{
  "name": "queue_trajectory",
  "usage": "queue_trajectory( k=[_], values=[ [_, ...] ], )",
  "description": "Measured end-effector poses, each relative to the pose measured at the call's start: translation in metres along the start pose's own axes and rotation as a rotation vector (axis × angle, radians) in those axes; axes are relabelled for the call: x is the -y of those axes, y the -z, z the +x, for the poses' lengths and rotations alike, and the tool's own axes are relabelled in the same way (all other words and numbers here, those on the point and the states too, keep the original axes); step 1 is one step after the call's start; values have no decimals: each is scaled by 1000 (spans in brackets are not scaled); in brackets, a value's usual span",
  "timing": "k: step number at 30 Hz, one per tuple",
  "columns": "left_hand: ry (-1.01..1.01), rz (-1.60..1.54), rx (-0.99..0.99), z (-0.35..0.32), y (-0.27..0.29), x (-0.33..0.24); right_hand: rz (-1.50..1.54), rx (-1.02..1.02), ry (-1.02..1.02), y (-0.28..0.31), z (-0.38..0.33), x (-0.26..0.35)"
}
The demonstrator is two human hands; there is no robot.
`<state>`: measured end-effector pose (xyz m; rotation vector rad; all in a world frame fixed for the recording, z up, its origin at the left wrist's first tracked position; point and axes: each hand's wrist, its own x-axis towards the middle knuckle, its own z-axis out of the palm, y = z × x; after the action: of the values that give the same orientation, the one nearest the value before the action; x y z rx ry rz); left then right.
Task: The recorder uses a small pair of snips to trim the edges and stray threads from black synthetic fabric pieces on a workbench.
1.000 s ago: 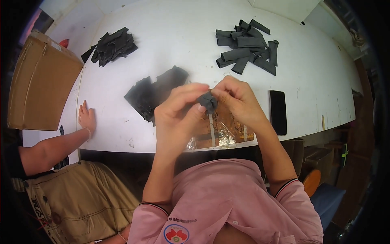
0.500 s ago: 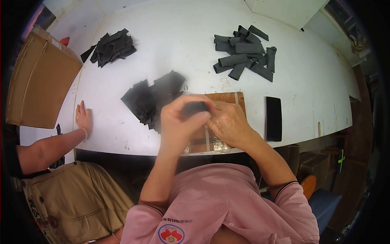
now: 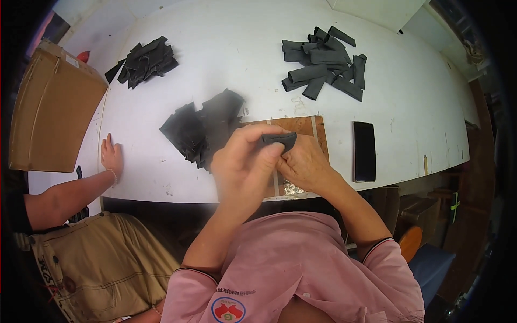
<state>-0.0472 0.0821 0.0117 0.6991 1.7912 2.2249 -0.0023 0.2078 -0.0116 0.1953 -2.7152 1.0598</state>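
Observation:
A dark grey fabric tube (image 3: 281,140) is held up above a brown cardboard sheet (image 3: 309,126) at the table's near edge. My left hand (image 3: 242,161) pinches its left end between thumb and fingers. My right hand (image 3: 307,164) is closed against the tube's right end, its fingertips partly hidden. Just beyond my left hand lies a loose stack of flat dark fabric pieces (image 3: 186,132). Farther off to the right is a heap of similar grey fabric tubes (image 3: 326,59).
Another pile of dark fabric pieces (image 3: 148,62) lies at the far left, near a cardboard box (image 3: 56,107). A black phone (image 3: 364,152) rests right of the cardboard sheet. On the left, another person's hand (image 3: 111,156) lies on the white table (image 3: 226,59).
The fabric tube has come up higher and moved right, showing more between my hands. My left fingers have opened out somewhat from their rounder curl. The other person's hand stays put.

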Motion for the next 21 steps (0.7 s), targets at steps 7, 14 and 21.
queue_trajectory(
  k=[7,14,21],
  values=[
    [52,152,208,12,8,-6,-65,-168,128,-11,-5,-6],
    [-18,15,-34,3,-1,-5,-119,-54,80,-9,-1,-10],
    [-16,-780,-82,6,16,-10,-285,29,108,14,11,11]
  ],
)
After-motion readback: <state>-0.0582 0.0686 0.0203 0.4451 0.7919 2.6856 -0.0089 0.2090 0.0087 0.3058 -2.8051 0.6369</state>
